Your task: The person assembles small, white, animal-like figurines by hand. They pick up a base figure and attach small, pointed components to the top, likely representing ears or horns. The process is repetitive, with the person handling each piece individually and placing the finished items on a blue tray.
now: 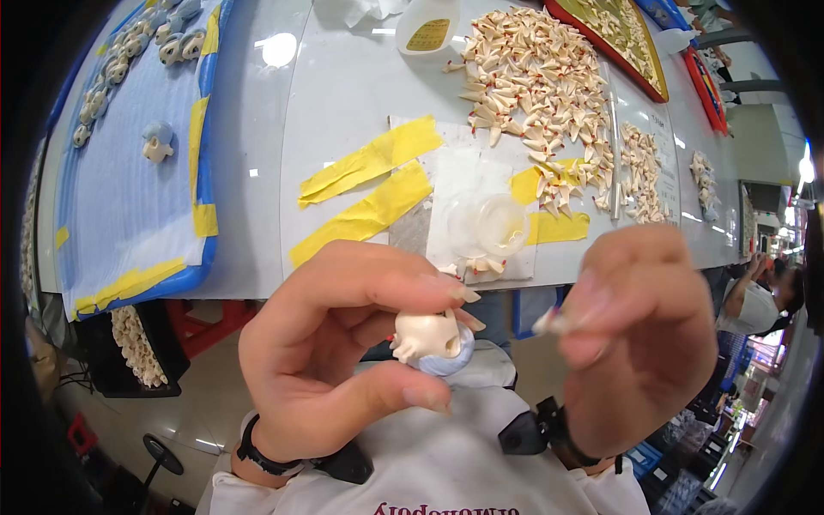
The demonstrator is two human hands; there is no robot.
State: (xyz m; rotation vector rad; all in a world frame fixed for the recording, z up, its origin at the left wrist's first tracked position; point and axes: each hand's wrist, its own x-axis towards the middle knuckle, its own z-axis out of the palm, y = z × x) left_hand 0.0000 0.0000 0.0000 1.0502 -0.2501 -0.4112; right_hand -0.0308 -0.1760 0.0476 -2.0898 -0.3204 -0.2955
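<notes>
Between the thumb and fingers of my left hand (313, 335) is a small figurine head (427, 335), cream with pale blue hair at its lower right. A dark hole shows in the side turned up to me. My right hand (639, 318), a little apart to the right, pinches a tiny cream piece (549, 322) with a dark red spot; its fingers are slightly blurred. Both hands are in front of the table's near edge. Just beyond them a clear round dish (491, 225) sits on white paper, with a few red-tipped cream pieces by its near rim.
A large pile of pointed cream pieces (532, 77) covers the far right of the table (343, 94). Yellow tape strips (369, 206) lie mid-table. At left, a blue tray (129, 215) holds several blue-haired heads. A bottle (427, 30) stands at the back.
</notes>
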